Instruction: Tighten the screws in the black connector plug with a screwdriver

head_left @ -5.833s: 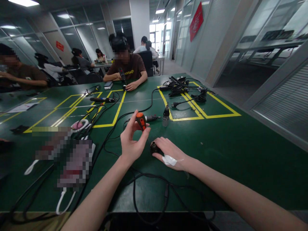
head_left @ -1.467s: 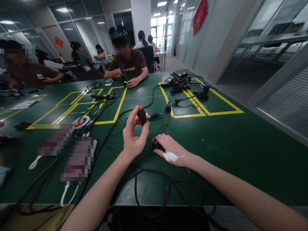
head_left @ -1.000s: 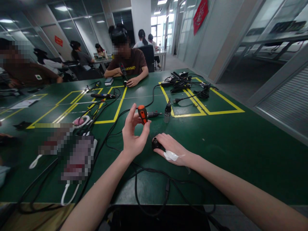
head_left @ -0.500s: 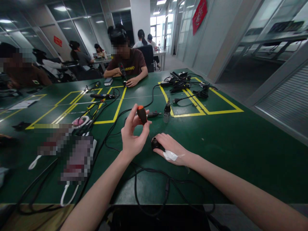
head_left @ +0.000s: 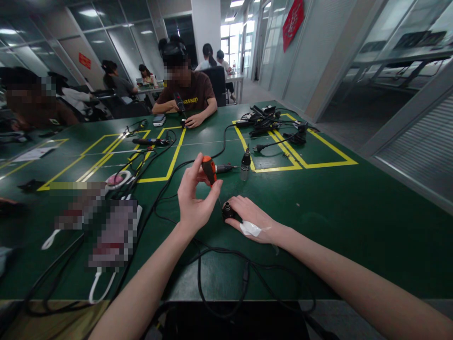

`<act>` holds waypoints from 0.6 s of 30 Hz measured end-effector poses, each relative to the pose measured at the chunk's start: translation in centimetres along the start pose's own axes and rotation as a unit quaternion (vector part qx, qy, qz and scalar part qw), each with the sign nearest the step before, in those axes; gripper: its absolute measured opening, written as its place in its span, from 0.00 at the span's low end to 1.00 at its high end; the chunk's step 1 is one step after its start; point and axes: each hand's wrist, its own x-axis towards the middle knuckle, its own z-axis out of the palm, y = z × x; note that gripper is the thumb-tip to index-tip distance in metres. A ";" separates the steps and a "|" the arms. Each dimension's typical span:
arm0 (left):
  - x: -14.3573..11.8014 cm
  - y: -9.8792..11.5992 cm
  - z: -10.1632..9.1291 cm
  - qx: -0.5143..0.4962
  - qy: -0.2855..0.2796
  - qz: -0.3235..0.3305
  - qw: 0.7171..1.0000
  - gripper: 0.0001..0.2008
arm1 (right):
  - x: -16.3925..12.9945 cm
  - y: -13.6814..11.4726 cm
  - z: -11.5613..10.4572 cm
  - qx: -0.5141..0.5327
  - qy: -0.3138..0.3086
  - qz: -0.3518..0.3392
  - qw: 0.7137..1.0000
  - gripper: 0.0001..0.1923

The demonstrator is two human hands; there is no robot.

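Between the thumb and fingers of my left hand [head_left: 198, 200] is a screwdriver [head_left: 209, 170] with an orange and black handle, tilted with its thin shaft pointing down. The shaft's tip comes down beside a small black round part [head_left: 227, 211] with a metal collar on top. My right hand [head_left: 253, 217] is closed around that part and holds it against the green table [head_left: 318, 245]. White tape sticks to the back of this hand. Just beyond stand a black and clear tool end [head_left: 245, 165], upright, and a grey electric screwdriver [head_left: 225, 168], lying down and partly hidden by my left hand.
Black cables [head_left: 226, 250] loop across the near table and to the left. Two pouches [head_left: 116, 231] with white straps lie at left, beside a tape roll [head_left: 119, 179]. Black corded tools [head_left: 262, 120] are heaped at the far right. Across the table a person [head_left: 187, 92] works with a tool.
The screwdriver's handle has turned in my left fingers, showing more orange on its side. My right hand and the black part have stayed put.
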 end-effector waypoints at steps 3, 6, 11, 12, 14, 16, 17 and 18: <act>-0.1 0.2 0.0 -0.024 -0.007 -0.010 1.000 0.39 | -0.1 0.0 0.0 0.002 0.001 0.002 1.000 0.09; -0.2 0.4 0.0 -0.049 -0.026 -0.030 0.998 0.32 | -0.1 0.1 0.0 0.001 0.004 0.006 1.000 0.09; -0.3 0.5 -0.1 -0.056 -0.038 -0.045 0.997 0.31 | 0.0 0.1 0.1 -0.010 0.001 0.005 1.000 0.09; -0.3 0.5 -0.1 -0.050 -0.035 -0.042 0.997 0.32 | 0.0 0.1 0.2 -0.010 0.001 0.004 1.000 0.09; -0.4 0.5 -0.1 -0.038 -0.027 -0.037 0.998 0.35 | 0.1 0.1 0.3 -0.008 0.005 0.005 1.000 0.09; -0.3 0.5 0.0 -0.028 -0.021 -0.033 0.999 0.36 | 0.1 0.1 0.4 -0.007 0.010 0.003 1.000 0.09; -0.3 0.5 0.0 -0.025 -0.019 -0.032 0.999 0.36 | 0.0 0.2 0.4 -0.006 0.013 0.002 1.000 0.09; -0.3 0.4 0.0 -0.023 -0.019 -0.031 0.999 0.35 | 0.0 0.2 0.5 -0.006 0.015 0.000 1.000 0.09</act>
